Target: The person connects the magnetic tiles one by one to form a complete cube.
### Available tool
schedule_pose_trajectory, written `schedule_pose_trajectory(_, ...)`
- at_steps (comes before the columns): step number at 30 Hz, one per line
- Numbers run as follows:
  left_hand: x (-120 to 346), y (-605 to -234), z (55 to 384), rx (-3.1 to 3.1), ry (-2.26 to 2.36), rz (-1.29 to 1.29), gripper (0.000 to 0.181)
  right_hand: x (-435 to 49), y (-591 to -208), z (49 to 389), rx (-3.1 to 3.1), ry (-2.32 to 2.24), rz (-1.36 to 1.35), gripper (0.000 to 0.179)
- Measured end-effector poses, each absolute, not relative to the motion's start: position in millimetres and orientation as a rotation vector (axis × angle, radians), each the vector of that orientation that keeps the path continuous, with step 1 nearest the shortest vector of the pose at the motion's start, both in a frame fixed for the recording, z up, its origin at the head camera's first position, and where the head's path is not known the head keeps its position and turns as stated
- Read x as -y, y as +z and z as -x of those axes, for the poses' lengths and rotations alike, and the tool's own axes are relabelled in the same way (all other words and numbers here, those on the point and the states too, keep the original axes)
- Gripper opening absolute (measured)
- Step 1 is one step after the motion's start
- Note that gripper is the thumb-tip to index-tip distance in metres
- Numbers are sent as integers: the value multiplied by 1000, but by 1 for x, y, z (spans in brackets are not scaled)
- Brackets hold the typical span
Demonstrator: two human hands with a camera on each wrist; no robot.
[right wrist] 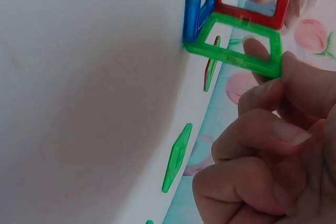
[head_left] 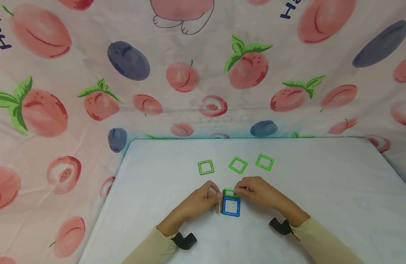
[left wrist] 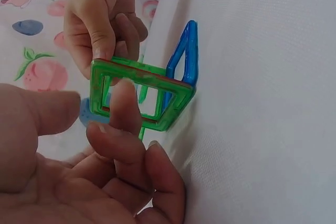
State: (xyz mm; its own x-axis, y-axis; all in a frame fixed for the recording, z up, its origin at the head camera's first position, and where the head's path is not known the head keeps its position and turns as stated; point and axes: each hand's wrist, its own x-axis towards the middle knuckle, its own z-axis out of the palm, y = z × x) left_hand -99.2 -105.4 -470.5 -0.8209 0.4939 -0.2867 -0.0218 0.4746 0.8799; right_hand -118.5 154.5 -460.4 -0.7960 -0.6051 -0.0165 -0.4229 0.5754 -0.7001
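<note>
A blue square frame tile (head_left: 231, 215) lies on the white table in the head view. A green square frame (right wrist: 236, 59) stands upright along its far edge, and my right hand (head_left: 259, 192) pinches its outer corner between thumb and index finger. At the left edge stands another square frame, red (right wrist: 252, 17) on its inner face and green (left wrist: 97, 90) on its outer face, meeting the green one at a corner. My left hand (head_left: 201, 200) is beside this frame, index fingertip at its opening, thumb apart from it and the other fingers loosely bent.
Three loose green square frames lie farther back on the table: left (head_left: 199, 168), middle (head_left: 232, 162) and right (head_left: 258, 160). A fruit-patterned cloth (head_left: 203, 47) hangs behind the table (head_left: 322, 168). Black wrist mounts sit on both forearms, the left one (head_left: 184, 241) close above the tabletop.
</note>
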Motion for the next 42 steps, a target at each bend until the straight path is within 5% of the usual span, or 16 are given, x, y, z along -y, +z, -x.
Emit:
schedule_pose_trajectory(16,108,-473,98,-2224,1354,-419,32,-144,-465,135,-2369,-1024,959,20)
schedule_pose_trajectory(42,106,-471,96,-2221,1365,-400,30,-128,-464,191,-2837,-574,200,30)
